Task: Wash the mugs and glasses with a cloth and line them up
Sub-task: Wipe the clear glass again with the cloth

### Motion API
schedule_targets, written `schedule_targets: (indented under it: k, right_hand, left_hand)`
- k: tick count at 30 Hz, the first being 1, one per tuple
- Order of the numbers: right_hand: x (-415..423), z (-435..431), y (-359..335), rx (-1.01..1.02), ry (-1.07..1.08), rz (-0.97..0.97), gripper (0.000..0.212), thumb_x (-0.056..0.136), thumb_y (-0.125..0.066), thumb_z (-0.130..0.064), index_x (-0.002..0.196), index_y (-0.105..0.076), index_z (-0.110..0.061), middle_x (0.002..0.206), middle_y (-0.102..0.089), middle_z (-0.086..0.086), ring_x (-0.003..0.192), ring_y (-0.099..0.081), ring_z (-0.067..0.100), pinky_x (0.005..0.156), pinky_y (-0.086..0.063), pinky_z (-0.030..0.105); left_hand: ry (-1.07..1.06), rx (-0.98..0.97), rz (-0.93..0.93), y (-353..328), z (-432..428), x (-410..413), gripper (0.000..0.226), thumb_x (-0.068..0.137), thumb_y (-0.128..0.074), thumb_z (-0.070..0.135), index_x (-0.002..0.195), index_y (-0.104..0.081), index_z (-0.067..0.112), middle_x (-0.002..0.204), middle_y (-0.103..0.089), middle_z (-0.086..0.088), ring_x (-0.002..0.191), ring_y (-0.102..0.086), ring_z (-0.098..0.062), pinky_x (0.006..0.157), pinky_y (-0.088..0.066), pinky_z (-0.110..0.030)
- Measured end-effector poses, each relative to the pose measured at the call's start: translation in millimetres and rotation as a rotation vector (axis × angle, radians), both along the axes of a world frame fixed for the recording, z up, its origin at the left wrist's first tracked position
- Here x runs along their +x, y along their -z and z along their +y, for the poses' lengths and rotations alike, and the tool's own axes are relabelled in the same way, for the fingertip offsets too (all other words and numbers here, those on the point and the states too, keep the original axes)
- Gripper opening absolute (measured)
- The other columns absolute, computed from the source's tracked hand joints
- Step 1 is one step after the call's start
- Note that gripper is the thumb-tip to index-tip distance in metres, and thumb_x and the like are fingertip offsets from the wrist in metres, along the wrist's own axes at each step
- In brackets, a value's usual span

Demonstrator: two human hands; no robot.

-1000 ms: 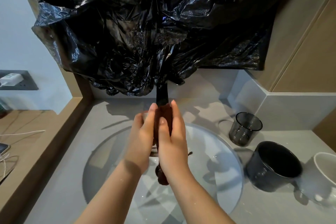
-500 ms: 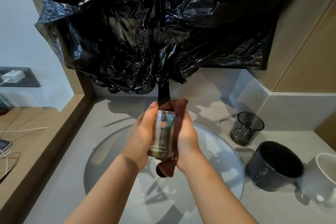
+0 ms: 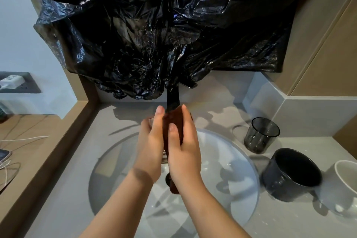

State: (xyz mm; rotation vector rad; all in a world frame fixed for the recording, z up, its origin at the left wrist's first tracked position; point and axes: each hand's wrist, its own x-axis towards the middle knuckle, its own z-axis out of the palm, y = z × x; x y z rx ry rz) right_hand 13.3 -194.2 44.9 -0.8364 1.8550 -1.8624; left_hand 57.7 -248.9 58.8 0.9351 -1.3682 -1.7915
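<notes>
Both hands meet above the round white sink basin point(image 3: 237, 162), just in front of the black faucet spout point(image 3: 173, 100). The left hand point(image 3: 150, 147) has its grip closed round a clear glass point(image 3: 151, 121). Only a sliver of the glass's rim and a bit of its base show between the hands. The right hand point(image 3: 183, 152) has its grip wrapped over a brown cloth point(image 3: 172, 121) and presses it against the side of the glass, with the thumb lying across the cloth and the fingers reaching up along it. A tail of the cloth hangs down below the right wrist. So there is one glass in hand and one cloth. To the right, three more vessels stand upright on the grey tabletop point(image 3: 289, 224). A smoked glass tumbler point(image 3: 261, 135) stands nearest the wall. A dark mug point(image 3: 291, 175) is just beside the basin rim. A white mug point(image 3: 345, 179) stands next to it and is cut off by the frame edge. That makes two mugs and two glasses in all. A crumpled black plastic bag point(image 3: 154, 35) hangs over the wall above the faucet. On the left, a white charger point(image 3: 11, 81) sits in a grey wall socket, its markings too small to read. White cables point(image 3: 23, 139) trail over a wooden ledge point(image 3: 38, 152).
</notes>
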Motion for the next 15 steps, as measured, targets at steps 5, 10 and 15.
schedule_targets:
  k: [5, 10, 15]
  right_hand:
    - [-28.2, 3.3, -23.5, 0.009, -0.266, -0.699, 0.056, 0.093, -0.034, -0.059, 0.097, -0.073, -0.018, 0.094, -0.074, 0.010, 0.079, -0.069, 0.024, 0.076, -0.055, 0.034]
    - [-1.9, -1.6, -9.4, 0.057, -0.108, -0.111, 0.047, 0.085, -0.036, -0.058, 0.132, -0.030, -0.063, 0.141, -0.048, -0.009, 0.124, -0.052, 0.011, 0.102, -0.045, 0.040]
    - [-7.4, 3.8, -5.2, 0.101, -0.210, 0.222, 0.048, 0.096, -0.039, -0.040, 0.130, -0.018, -0.068, 0.156, -0.011, -0.020, 0.140, -0.023, 0.003, 0.112, -0.033, 0.034]
  left_hand:
    - [0.207, 0.128, 0.061, -1.7, -4.3, 1.5, 0.087, 0.065, -0.057, 0.075, 0.115, -0.064, 0.004, 0.106, -0.069, -0.023, 0.095, -0.069, -0.035, 0.080, -0.059, -0.038]
    - [0.108, 0.157, 0.040, 6.3, -19.3, -2.9, 0.093, 0.058, -0.061, 0.080, 0.121, -0.058, 0.012, 0.112, -0.069, -0.016, 0.095, -0.070, -0.026, 0.078, -0.056, -0.038]
    - [0.199, 0.244, 0.087, 11.6, -22.7, 3.8, 0.105, 0.049, -0.072, 0.070, 0.133, -0.048, 0.012, 0.121, -0.065, -0.017, 0.106, -0.066, -0.029, 0.073, -0.056, -0.036]
